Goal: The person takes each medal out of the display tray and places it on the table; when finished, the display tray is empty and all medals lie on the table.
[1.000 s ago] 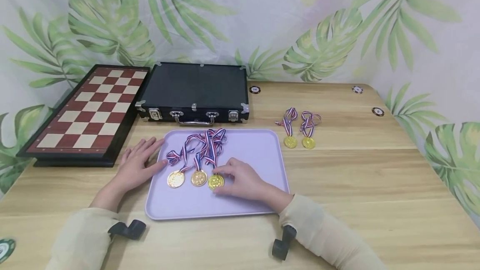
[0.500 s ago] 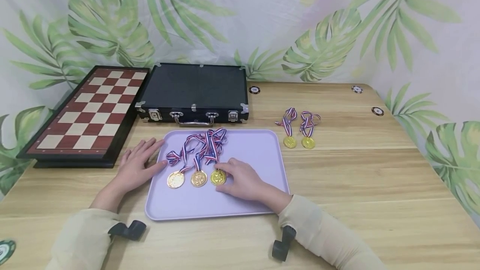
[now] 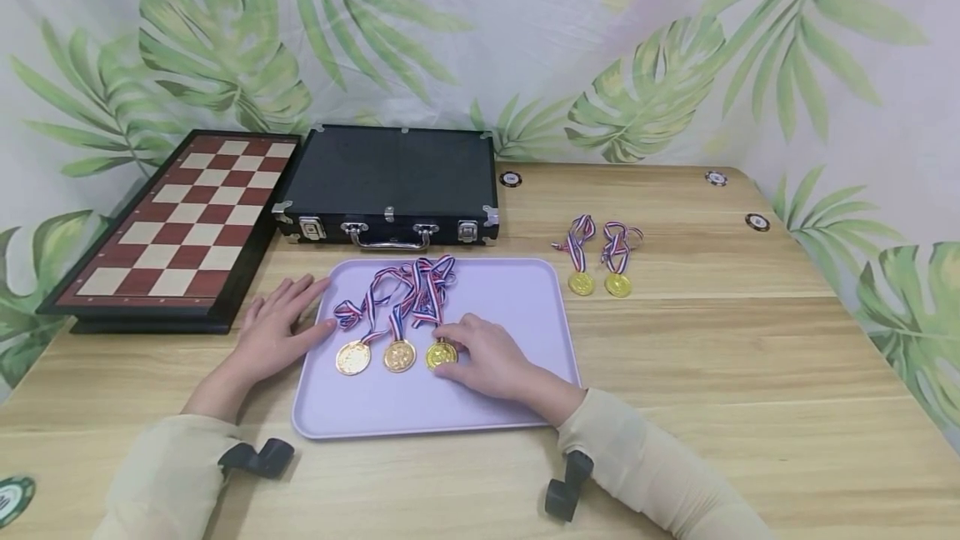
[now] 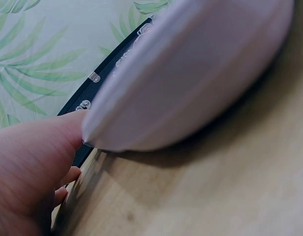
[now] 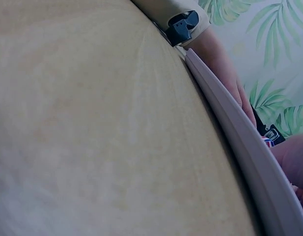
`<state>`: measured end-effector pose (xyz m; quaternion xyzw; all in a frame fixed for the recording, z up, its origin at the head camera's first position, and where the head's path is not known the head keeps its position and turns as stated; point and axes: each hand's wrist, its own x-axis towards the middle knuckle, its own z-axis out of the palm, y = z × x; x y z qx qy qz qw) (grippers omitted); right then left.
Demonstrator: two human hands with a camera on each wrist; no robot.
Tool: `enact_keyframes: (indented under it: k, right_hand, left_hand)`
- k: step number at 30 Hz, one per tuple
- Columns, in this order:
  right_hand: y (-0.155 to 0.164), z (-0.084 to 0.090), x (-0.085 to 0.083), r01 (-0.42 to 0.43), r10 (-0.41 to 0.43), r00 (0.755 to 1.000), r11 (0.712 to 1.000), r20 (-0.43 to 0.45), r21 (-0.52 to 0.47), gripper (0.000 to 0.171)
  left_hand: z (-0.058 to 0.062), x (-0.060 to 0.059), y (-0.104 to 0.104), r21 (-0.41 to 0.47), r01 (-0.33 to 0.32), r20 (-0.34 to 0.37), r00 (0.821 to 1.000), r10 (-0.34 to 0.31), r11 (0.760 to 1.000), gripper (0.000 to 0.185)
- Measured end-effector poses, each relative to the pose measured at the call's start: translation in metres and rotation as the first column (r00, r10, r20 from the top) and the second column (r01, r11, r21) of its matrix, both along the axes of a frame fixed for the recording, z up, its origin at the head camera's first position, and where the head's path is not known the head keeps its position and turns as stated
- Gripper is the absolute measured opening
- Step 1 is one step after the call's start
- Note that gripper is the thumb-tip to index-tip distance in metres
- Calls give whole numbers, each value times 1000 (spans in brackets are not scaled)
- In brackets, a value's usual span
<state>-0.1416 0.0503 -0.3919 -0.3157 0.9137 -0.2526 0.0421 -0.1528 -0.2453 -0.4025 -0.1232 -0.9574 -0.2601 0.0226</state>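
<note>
On a lilac tray [image 3: 510, 298] lie three medals with red, white and blue striped ribbons. They sit side by side: a left medal [image 3: 352, 358], a middle medal [image 3: 400, 356] and a yellower right medal [image 3: 441, 355]. My right hand [image 3: 487, 357] pinches that right medal at its edge between thumb and index finger. My left hand [image 3: 273, 336] rests at the tray's left side, its thumb on the rim and its fingers extended on the table. In the left wrist view, the left thumb [image 4: 58, 130] meets the tray rim [image 4: 156, 108]. The right wrist view hides the pinched medal.
Two more medals [image 3: 581, 282] with ribbons lie on the wooden table right of the tray. Behind the tray stands a closed black case [image 3: 390, 169]; a folding chessboard [image 3: 187, 219] is left of it. Several poker chips [image 3: 757, 222] lie near the table edges.
The right medal has slid a little to the right on the tray under my right hand, away from the middle medal. My left hand keeps its place at the tray's edge.
</note>
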Motion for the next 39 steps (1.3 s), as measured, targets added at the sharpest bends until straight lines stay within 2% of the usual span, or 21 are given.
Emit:
enact_keyframes:
  k: [7,13,16,19,23,27,30,33,36,39]
  right_hand:
    - [0,4,2,3,-1,999,999,-42,55,48]
    - [-1,7,3,14,-13,999,998,-29,60,48]
    - [0,6,4,-7,8,1000,998,-17,55,48]
    - [0,5,5,-63,63,998,997,-21,35,46]
    - [2,5,4,-143,143,990,989,13,-41,42]
    - [10,9,3,-157,182,970,975,163,-156,46]
    - [19,15,3,-121,190,942,961,277,-248,49]
    - [32,25,1,-51,181,914,939,362,-340,51]
    - [50,37,-2,21,182,890,900,418,-436,51]
    - [70,51,-5,65,184,889,854,418,-516,50]
  left_hand:
    - [0,0,0,-2,11,-9,1000,-11,1000,61]
    - [1,0,0,5,12,-17,1000,-12,1000,61]
    - [0,0,0,7,15,-19,1000,-15,1000,61]
    - [-1,-1,-1,9,18,-19,1000,-18,1000,61]
    - [-1,0,-1,13,20,-21,1000,-20,1000,61]
    - [-1,0,0,17,15,-19,1000,-14,1000,61]
    - [-1,0,0,19,9,-14,1000,-9,1000,61]
    - [-1,1,0,20,10,-11,1000,-9,1000,61]
    - [-1,0,0,22,12,-10,1000,-11,1000,62]
    - [-1,0,1,22,11,-12,1000,-11,1000,62]
